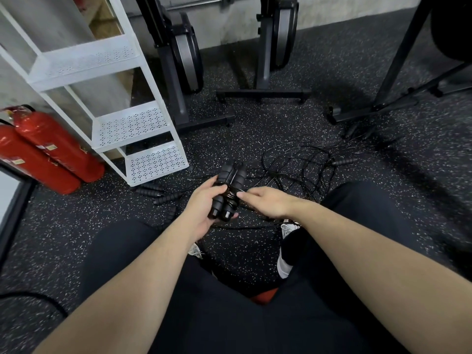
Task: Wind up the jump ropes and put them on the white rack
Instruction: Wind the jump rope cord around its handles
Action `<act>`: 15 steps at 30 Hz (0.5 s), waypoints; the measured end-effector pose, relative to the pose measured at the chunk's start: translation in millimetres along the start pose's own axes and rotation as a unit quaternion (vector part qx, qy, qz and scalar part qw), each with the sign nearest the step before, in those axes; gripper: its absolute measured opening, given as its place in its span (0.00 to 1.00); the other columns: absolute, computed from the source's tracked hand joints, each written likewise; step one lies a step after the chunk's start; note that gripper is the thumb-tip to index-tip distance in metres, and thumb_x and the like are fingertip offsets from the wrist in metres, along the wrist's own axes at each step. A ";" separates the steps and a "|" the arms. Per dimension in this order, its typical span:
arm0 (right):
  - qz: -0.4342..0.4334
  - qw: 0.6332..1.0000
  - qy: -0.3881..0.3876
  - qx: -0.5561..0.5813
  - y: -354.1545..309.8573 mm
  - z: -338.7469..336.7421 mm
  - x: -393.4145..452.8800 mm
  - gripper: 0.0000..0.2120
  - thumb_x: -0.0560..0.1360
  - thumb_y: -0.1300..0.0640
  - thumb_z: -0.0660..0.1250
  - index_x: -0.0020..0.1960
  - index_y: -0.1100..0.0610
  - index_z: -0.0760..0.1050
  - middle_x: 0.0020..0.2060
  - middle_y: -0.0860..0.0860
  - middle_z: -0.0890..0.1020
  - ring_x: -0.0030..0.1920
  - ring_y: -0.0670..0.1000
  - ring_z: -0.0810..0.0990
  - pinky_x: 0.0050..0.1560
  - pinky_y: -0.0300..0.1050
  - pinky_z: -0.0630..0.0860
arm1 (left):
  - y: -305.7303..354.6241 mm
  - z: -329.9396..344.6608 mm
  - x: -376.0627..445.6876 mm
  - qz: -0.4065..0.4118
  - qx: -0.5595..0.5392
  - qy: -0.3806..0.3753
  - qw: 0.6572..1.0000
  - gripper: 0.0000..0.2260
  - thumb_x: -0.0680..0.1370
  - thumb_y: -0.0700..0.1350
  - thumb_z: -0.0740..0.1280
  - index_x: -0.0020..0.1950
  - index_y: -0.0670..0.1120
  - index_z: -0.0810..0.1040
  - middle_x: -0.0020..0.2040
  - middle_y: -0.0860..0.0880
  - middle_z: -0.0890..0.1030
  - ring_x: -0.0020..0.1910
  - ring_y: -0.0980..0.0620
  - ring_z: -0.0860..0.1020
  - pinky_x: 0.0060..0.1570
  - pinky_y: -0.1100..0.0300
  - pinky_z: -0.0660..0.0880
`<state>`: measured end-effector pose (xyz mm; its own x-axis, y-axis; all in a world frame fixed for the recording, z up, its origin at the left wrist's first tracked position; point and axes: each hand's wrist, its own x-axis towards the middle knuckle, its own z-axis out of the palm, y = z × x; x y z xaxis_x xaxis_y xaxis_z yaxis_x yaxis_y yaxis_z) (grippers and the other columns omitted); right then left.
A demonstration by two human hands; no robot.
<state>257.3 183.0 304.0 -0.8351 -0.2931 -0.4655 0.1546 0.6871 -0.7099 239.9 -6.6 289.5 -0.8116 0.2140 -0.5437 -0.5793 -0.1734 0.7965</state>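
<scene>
Taking the tall white metal rack with perforated shelves [143, 123] as the landmark, two red fire extinguishers [48, 152] lie to its left against the wall. All its visible shelves are bare, so by that evidence no rope has been stored yet. Just below its lowest shelf, several loose black foam jump-rope handles [163, 196] lie on the speckled black rubber floor [281, 118], close enough to be picked up in turn.

To the lower right of the rack, the left hand [204, 210] curls its fingers round a pair of black foam handles held side by side as one bundle [228, 192]; pairing them likely gives a firm core to wind onto. The bundle's long axis runs away from the person, leaning slightly rightward at the top, its butt ends pointing back toward the camera and its cord ends toward the rack's side of the room.

The right hand [265, 203] pinches the thin black cord at the bundle's middle, where glossy turns already wrap it, apparently keeping tension.

Farther right of the rack, a tangle of black cords [304, 164] sprawls on the floor, one more handle [343, 161] at its far edge.
</scene>
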 end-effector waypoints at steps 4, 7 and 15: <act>-0.022 0.997 0.034 0.067 -0.8 -1.4 1.9 0.17 0.82 0.37 0.57 0.43 0.46 0.72 0.34 0.42 0.73 0.31 0.40 0.69 0.33 0.37 0.64 | 4.3 -2.4 -5.6 -0.009 -0.085 -0.028 0.996 0.18 0.82 0.39 0.62 0.71 0.47 0.75 0.63 0.39 0.83 0.52 0.35 0.83 0.40 0.45 0.82; -0.049 0.992 0.051 0.102 0.3 -1.0 2.5 0.17 0.82 0.39 0.60 0.43 0.51 0.71 0.33 0.44 0.74 0.25 0.38 0.69 0.27 0.32 0.66 | 5.2 -3.8 -8.7 -0.024 -0.114 -0.044 0.992 0.19 0.81 0.40 0.61 0.72 0.46 0.74 0.64 0.37 0.82 0.51 0.33 0.84 0.38 0.48 0.81; -0.058 0.972 0.022 0.229 8.0 -1.8 -0.1 0.15 0.79 0.43 0.68 0.40 0.51 0.73 0.27 0.43 0.72 0.28 0.44 0.67 0.29 0.37 0.64 | 7.8 2.9 -20.3 -0.072 -0.072 -0.064 0.993 0.18 0.83 0.52 0.58 0.63 0.41 0.79 0.49 0.38 0.85 0.40 0.43 0.83 0.29 0.59 0.77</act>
<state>257.7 189.6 299.3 -0.8814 -0.3154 -0.3515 0.2672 0.2808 -0.9218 252.0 -9.5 307.4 -0.7082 0.3658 -0.6038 -0.7013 -0.2663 0.6613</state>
